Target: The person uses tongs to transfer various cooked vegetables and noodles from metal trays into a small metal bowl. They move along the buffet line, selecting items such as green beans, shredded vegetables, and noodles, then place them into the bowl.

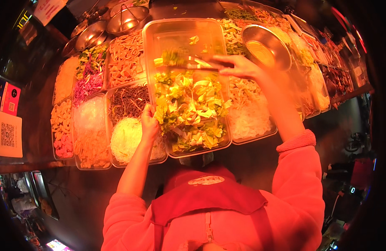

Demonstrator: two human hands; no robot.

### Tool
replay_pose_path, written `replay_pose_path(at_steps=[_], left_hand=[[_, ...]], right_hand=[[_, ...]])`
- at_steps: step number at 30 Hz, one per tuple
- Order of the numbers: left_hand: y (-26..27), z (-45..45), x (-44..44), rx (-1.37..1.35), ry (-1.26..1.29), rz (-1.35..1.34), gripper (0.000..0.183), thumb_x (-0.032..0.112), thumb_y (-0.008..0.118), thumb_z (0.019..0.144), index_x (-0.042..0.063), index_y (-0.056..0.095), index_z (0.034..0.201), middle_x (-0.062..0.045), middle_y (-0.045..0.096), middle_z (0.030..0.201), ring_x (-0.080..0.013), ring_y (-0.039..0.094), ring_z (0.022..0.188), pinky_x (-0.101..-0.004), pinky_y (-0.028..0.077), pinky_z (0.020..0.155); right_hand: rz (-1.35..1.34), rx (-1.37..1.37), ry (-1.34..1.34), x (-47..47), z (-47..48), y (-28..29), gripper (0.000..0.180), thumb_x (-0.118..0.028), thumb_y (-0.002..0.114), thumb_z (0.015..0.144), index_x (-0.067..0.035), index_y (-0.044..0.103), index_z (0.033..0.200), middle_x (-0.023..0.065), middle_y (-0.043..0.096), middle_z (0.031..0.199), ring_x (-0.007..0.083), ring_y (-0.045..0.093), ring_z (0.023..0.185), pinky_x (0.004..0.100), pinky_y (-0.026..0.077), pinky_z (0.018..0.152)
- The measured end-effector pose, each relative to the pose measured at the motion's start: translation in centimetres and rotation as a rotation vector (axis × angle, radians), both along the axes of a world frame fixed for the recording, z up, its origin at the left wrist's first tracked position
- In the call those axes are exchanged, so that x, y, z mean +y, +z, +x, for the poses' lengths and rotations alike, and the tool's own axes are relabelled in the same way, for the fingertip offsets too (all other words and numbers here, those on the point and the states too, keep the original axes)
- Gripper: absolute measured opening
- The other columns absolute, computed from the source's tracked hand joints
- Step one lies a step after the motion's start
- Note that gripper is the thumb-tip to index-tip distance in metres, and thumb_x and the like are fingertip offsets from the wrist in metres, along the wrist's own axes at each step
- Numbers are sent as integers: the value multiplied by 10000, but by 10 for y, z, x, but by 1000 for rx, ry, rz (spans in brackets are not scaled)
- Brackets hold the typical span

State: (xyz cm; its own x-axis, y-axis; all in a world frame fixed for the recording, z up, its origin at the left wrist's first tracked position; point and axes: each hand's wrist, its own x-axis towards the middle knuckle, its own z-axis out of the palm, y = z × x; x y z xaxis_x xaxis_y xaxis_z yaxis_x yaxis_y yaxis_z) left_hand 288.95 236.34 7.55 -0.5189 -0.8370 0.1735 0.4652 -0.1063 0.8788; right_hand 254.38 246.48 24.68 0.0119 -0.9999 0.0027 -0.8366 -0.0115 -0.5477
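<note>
My left hand (150, 123) grips the left rim of a clear plastic bin (177, 31). Chopped lettuce (193, 94) fills the bin's middle and near end; only a few scraps lie at its far end. In my right hand (240, 66) is a pair of tongs (200, 64), blurred by motion and reaching left over the bin. A bunch of leafy greens (174, 57) appears between the tips, too blurred to make out fully. The bin tilts across neighbouring containers and partly hides them.
Tubs of shredded purple cabbage (87, 86), white noodles (127, 138), dark shreds (130, 100) and pale strips (247, 125) crowd the counter. A steel bowl (266, 47) rests at right. Several metal bowls (128, 20) stand at far left. Printed code cards (7, 133) stand left.
</note>
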Motion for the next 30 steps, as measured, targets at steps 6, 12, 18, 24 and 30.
replay_pose_path(at_steps=[6, 12, 18, 24, 30], left_hand=[[17, -1, 5, -123, 19, -19, 196, -8, 561, 849, 100, 409, 787, 45, 438, 786, -44, 414, 743, -194, 374, 676], [4, -5, 12, -212, 99, -132, 132, 10, 572, 841, 73, 457, 829, 39, 480, 782, -56, 445, 755, -210, 389, 689], [-9, -6, 15, -122, 37, 57, 207, 85, 598, 873, 107, 413, 783, 47, 455, 763, -36, 423, 703, -197, 372, 640], [-14, 2, 1, -125, 109, -71, 209, 38, 563, 857, 117, 388, 774, 61, 383, 742, -32, 363, 681, -191, 324, 613], [-5, 0, -13, -116, 192, -77, 230, -20, 540, 842, 118, 374, 762, 57, 353, 745, -41, 341, 685, -189, 308, 621]], right_hand=[[218, 87, 166, 27, 26, -8, 660, -394, 689, 767, -191, 479, 1360, 121, 650, 976, 246, 600, 865, 379, 465, 759], [202, 217, 200, 33, 40, -18, 593, -338, 704, 772, -209, 519, 1320, 114, 668, 935, 293, 629, 829, 396, 481, 718], [116, 216, 200, 61, 45, -5, 490, -308, 696, 780, -209, 577, 1245, 118, 671, 951, 321, 625, 863, 410, 480, 719], [86, 370, 166, 110, 40, 8, 455, -330, 661, 803, -216, 580, 1236, 94, 638, 896, 306, 609, 861, 404, 479, 696], [110, 623, 209, 149, 53, -8, 426, -320, 645, 812, -258, 564, 1226, 60, 585, 785, 278, 612, 740, 390, 497, 593]])
